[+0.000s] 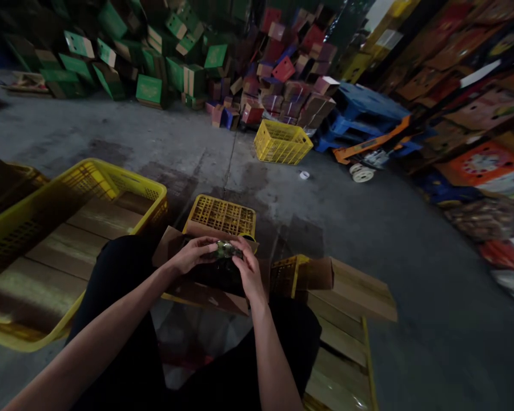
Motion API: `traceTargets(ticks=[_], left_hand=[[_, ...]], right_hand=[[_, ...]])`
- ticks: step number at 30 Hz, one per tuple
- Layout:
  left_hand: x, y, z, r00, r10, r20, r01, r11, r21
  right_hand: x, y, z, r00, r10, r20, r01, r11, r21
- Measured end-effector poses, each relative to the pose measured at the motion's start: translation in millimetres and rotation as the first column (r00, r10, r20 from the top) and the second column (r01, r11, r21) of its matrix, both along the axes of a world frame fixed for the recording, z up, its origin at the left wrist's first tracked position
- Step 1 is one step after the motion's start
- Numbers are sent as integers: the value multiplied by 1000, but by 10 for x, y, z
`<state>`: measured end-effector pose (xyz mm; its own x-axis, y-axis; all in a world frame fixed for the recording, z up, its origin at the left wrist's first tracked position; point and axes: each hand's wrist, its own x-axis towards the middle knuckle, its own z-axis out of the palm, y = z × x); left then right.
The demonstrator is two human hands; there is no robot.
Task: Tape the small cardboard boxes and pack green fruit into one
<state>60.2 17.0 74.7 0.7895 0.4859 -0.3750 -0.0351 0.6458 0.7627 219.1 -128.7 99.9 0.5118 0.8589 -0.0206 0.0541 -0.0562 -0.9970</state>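
Observation:
Between my two hands is a small dark green, shiny item (225,249); it looks wrapped in clear film, and its kind cannot be made out. My left hand (193,254) grips its left end, fingers bent around it. At its right end, my right hand (247,265) closes on it with thumb and fingers. Directly below the hands stands an open cardboard box (223,299) with its flaps folded out. The dark inside of the box hides most of its contents. An upturned yellow crate (223,212) is just beyond the box.
To the left, a large yellow crate (161,197) holds flat cardboard boxes. Another yellow crate with cardboard boxes (340,319) is at right. Farther off are a yellow basket (282,142), blue pallets (368,103), an orange pallet jack (374,140), and heaped green boxes (149,90).

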Motion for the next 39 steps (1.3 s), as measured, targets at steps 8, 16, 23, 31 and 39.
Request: traceTargets(ticks=[8,16,23,31,39], left_hand=[[-17,-18,67,994,-101,40,88,965,246],[16,-18,52,999,-40,35,21,907,420],[12,-14,30,999,-42,6,35,902,430],[-32,107,-5,998,-56,-20,57,807,587],[-246,401,-234,705,220,-675,600,323,732]], right_hand=[[17,40,-195,967,-170,-188,160,985,-70],[67,3,-325,972,-189,-143,183,982,-55],[52,17,-281,961,-199,-192,185,979,-88],[77,15,-196,997,-75,-20,74,994,-86],[85,3,-385,988,-75,138,92,988,-123]])
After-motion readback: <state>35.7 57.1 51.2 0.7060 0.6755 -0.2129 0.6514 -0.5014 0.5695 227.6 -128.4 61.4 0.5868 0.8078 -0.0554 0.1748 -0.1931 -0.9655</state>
